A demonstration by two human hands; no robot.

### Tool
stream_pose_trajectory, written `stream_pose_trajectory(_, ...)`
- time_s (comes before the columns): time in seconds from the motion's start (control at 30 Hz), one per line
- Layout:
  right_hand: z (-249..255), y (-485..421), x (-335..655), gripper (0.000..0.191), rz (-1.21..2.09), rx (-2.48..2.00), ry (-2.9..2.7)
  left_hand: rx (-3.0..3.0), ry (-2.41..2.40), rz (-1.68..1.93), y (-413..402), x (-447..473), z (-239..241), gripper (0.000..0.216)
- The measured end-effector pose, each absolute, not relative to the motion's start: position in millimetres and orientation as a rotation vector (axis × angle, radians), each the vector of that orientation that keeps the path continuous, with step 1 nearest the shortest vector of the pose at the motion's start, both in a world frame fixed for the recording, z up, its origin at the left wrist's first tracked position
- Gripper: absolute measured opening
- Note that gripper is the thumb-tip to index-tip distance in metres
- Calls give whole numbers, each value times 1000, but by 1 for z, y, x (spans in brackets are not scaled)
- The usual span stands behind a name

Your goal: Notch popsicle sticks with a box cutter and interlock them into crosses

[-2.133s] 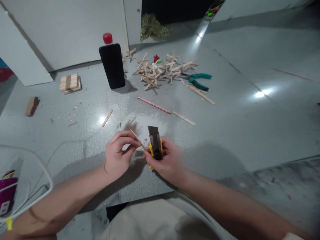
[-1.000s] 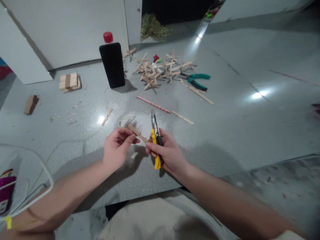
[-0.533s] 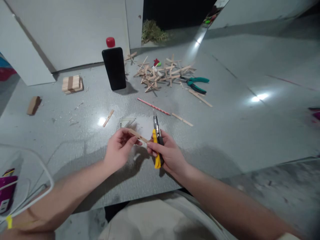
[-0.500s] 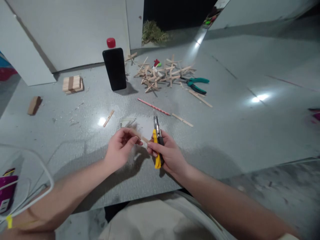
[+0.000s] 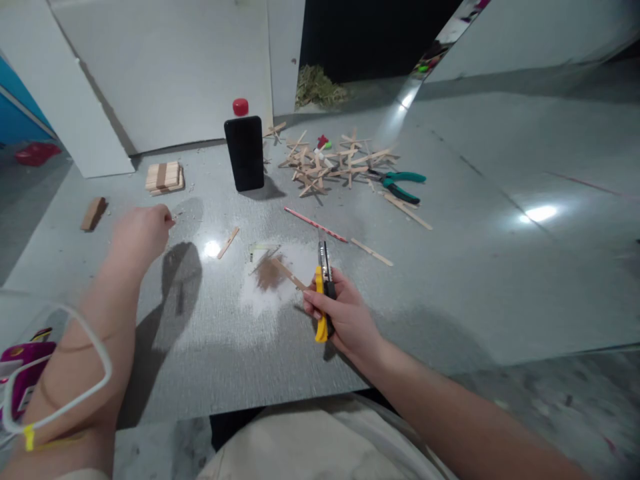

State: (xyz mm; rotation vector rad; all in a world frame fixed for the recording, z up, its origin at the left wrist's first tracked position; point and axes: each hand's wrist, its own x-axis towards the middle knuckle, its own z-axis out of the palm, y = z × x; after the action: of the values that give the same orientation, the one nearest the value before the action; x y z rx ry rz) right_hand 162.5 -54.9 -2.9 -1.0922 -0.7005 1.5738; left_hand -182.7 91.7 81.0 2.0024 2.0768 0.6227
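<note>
My right hand (image 5: 343,307) is closed around a yellow and black utility knife (image 5: 324,320), its blade end pointing away from me. Between the thumb and fingers of that same hand sticks out a wooden craft stick (image 5: 289,273), slanting up to the left over a whitish patch with brown dust (image 5: 270,275). Off to the left, my left hand (image 5: 143,230) hovers over the table with its fingers curled together; what they pinch, if anything, is too small to make out. A short craft stick piece (image 5: 229,243) and a small clear set square (image 5: 263,249) lie between the hands.
Behind stand a black phone (image 5: 245,157) and a red-capped bottle (image 5: 241,107). A tangle of craft sticks (image 5: 313,167), teal pliers (image 5: 405,177) and a red pencil (image 5: 315,224) lie further right. A banded stick bundle (image 5: 165,177) and a brown block (image 5: 93,213) are left.
My left hand has let go of the craft stick and moved left and away from me, fingers curled. My right hand keeps the knife and stick. The view has shifted slightly.
</note>
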Motion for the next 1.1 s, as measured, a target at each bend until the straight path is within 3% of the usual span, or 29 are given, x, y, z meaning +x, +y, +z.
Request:
stream_pose_trajectory(0.1, -2, -55, 161, 43, 1553, -1103, -714, 1996, 1930, 716, 96, -183, 69, 41)
stream_pose_trajectory(0.3, -3, -56, 161, 38, 1449, -1109, -807, 1991, 1387, 503, 56, -113, 59, 9)
stream_pose_trajectory(0.47, -6, -58, 162, 35, 1399, -1126, -858, 1497, 870, 604, 10, -57, 49, 23)
stream_pose_trajectory(0.77, 3, -60, 160, 41, 1409, -1158, -906, 1307, 921, 780, -12, -37, 33, 22)
stream_pose_trajectory(1.1, 4, -62, 161, 43, 1444, -1172, -917, 1663, 981, 730, -8, -44, 49, 9)
